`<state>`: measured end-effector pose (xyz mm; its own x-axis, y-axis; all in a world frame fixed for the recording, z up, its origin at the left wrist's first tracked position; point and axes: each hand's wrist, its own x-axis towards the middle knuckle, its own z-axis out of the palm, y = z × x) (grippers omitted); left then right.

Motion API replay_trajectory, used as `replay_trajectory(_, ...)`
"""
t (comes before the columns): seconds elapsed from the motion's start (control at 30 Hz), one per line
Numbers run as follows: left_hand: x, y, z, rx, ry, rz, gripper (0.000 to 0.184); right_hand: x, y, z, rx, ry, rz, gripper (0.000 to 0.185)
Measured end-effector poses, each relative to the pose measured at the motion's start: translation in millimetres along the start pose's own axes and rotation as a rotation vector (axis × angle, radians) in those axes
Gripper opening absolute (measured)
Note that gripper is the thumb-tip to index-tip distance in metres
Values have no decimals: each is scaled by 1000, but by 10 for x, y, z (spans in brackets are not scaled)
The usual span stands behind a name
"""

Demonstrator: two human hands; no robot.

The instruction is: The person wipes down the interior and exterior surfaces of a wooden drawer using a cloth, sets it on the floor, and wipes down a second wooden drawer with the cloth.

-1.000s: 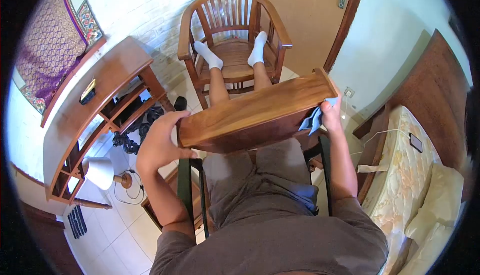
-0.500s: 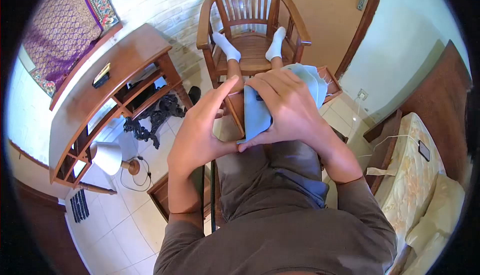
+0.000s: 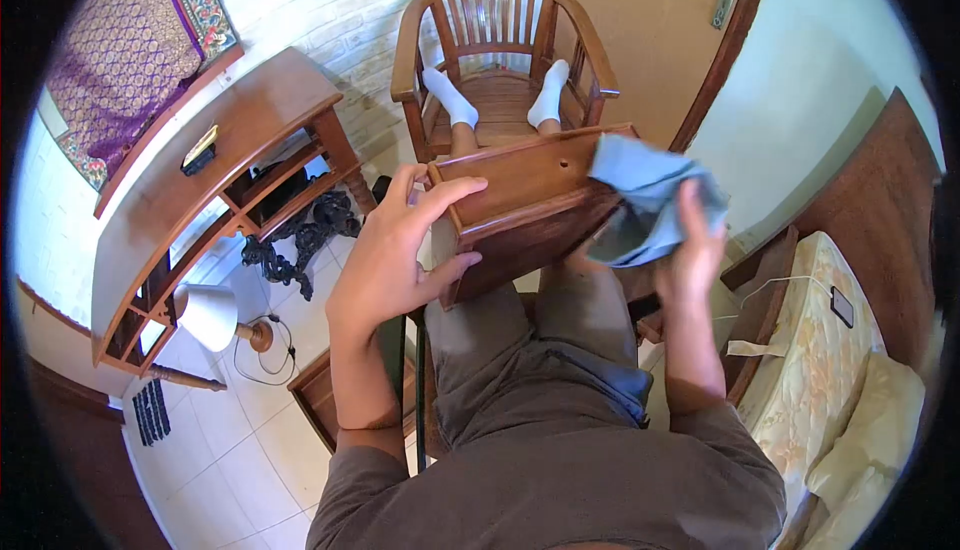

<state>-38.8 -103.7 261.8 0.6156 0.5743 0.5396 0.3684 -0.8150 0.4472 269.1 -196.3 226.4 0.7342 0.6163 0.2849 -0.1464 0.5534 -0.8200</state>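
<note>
A brown wooden drawer rests tilted over my lap, its long panel with a small dark hole facing up. My left hand grips its left end, with fingers over the top edge and the thumb lower down on the corner. At the other end, my right hand is closed on a bunched light-blue cloth, which touches or overlaps the drawer's right end. The right hand is slightly blurred, and the cloth hides some of its fingers.
My socked feet rest on a wooden armchair ahead. To the left stand a wooden desk and a white-shaded lamp on the tiles. Another drawer lies on the floor. A mattress with a phone is at right.
The cloth and my right hand have moved right, away from my left hand. The drawer has been raised and turned, so its long panel shows. My left hand now grips its left end.
</note>
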Motion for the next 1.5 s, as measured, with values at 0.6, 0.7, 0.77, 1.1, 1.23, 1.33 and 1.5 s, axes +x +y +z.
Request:
replay_trajectory(0.6, 22, 90, 78, -276, 58, -164, 96, -89, 98, 477, -1105, -738, -897, 63)
replay_trajectory(0.7, 33, 72, 80, -183, 67, -158, 98, -321, 153, 741, -1107, -716, -948, 67)
replay_trajectory(0.77, 16, 49, 92, -172, 76, -147, 96, -451, 182, 863, -1120, -726, -965, 72)
replay_trajectory(1.1, -27, -17, 122, -68, 162, -71, 73, -713, 368, 1285, -804, -636, -1124, 34)
replay_trajectory(1.23, -46, -97, 115, -37, 154, -51, 63, -710, 531, 1193, -621, -662, -1324, 27)
replay_trajectory(1.33, -3, -135, 138, -52, 120, 0, 68, -651, 380, 1110, -750, -820, -1195, 53)
replay_trajectory(1.5, 44, -222, 180, -101, 134, -98, 75, -429, 182, 1114, -927, -906, -1020, 86)
